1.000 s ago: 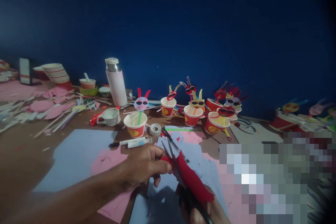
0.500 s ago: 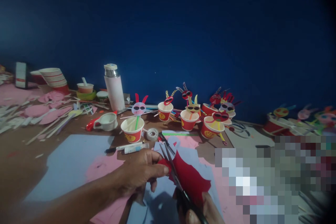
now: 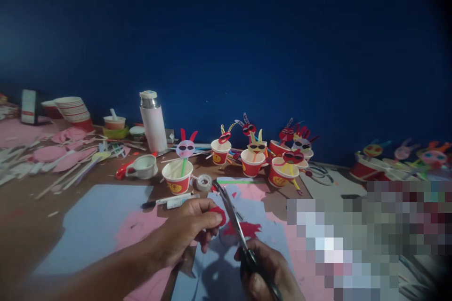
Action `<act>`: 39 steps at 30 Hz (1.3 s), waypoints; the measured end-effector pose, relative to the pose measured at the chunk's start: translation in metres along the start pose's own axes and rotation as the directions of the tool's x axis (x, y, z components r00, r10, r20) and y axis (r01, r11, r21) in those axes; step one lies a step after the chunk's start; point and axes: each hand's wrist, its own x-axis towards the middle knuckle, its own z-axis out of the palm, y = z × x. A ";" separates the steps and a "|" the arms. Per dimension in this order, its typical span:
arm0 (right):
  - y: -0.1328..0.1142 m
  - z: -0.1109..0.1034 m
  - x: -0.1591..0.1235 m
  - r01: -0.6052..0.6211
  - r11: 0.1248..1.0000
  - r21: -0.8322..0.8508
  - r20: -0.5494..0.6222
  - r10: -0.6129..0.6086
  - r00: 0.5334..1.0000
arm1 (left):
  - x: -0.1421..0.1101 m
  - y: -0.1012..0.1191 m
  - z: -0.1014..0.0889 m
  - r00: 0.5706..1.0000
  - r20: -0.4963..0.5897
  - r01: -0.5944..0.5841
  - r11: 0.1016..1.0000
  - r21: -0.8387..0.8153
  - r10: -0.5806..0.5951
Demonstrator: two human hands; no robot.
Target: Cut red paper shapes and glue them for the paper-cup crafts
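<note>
Between the thumb and fingers of my left hand [image 3: 192, 225] is a small cut piece of red paper [image 3: 219, 215]. My right hand [image 3: 270, 268] grips black-handled scissors [image 3: 237, 223], their blades pointing up and away from me and close together. The blades are just right of the red piece, apart from it. Behind and below them, a larger red paper scrap [image 3: 247, 230] with a jagged edge lies over the light blue paper [image 3: 219, 263]. A second dark tool by the tape is partly hidden behind the scissor tips.
A roll of tape [image 3: 204, 182], a marker [image 3: 173, 200] and a paper cup [image 3: 177, 176] with a rabbit-faced figure stand ahead. Several more cups with figures line the wall. A white thermos [image 3: 153, 124], a mug [image 3: 143, 167] and paper strips [image 3: 70, 164] are to the left.
The small red piece has come apart from the larger red paper. The larger scrap has left my right hand and dropped onto the blue paper. The scissor blades have closed.
</note>
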 end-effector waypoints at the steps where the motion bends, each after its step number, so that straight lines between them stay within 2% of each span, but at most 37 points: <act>1: -0.004 -0.002 0.001 0.002 1.000 -0.007 0.034 -0.002 0.999 | 0.000 0.001 -0.001 1.000 0.002 -0.006 1.000 0.018 0.006; 4: -0.012 -0.009 0.002 0.044 0.999 -0.033 0.072 -0.041 0.997 | -0.002 0.006 -0.002 0.999 0.039 -0.032 0.998 0.051 0.030; 7: -0.014 -0.011 0.000 0.079 0.993 -0.091 0.054 -0.074 0.996 | -0.004 0.008 0.000 0.998 0.053 -0.018 0.999 0.037 0.016; 15: -0.004 -0.005 -0.003 0.003 0.985 -0.174 0.068 0.009 0.998 | -0.007 0.010 0.006 0.999 0.008 0.050 0.999 -0.010 -0.050; 26: 0.003 -0.006 -0.001 0.073 0.949 -0.307 0.097 -0.045 0.994 | -0.002 0.003 0.011 0.999 -0.023 0.032 0.996 -0.081 -0.034; 33: -0.005 -0.002 -0.002 0.062 0.949 -0.310 0.100 -0.032 0.995 | -0.003 -0.005 0.014 1.000 -0.010 -0.028 0.993 -0.116 0.027; 39: -0.005 0.002 -0.002 0.057 0.949 -0.311 0.056 -0.042 0.998 | -0.006 -0.005 0.016 1.000 -0.005 0.011 0.994 -0.108 -0.011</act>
